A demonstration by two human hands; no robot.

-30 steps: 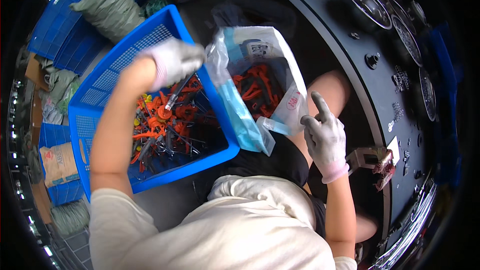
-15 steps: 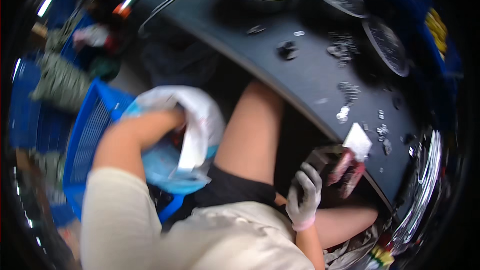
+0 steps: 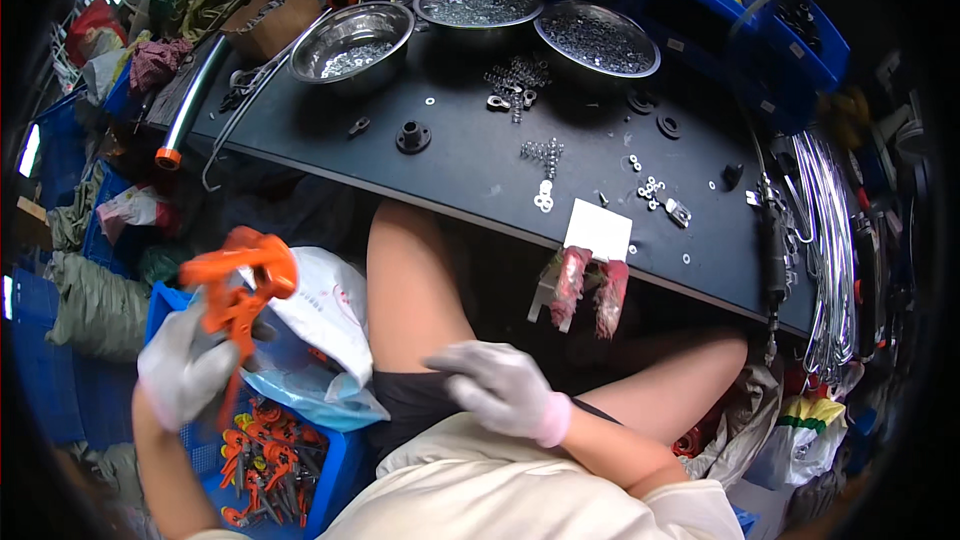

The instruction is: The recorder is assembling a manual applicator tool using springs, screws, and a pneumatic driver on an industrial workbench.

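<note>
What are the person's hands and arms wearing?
The left hand and right hand wear whitish gloves. The right one looks greyer at the fingertips and has a pink cuff. Both forearms are bare; the right sleeve is short and cream.

Steel bowls (image 3: 375,22) along your tabletop's (image 3: 465,165) far edge
Beside its right edge, you have shiny metal rods (image 3: 832,260).

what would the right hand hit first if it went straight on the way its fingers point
Probably the person's left thigh, just past the right hand; if the hand clears it, the white and blue plastic bag beyond. Depth is hard to judge from this view.
</note>
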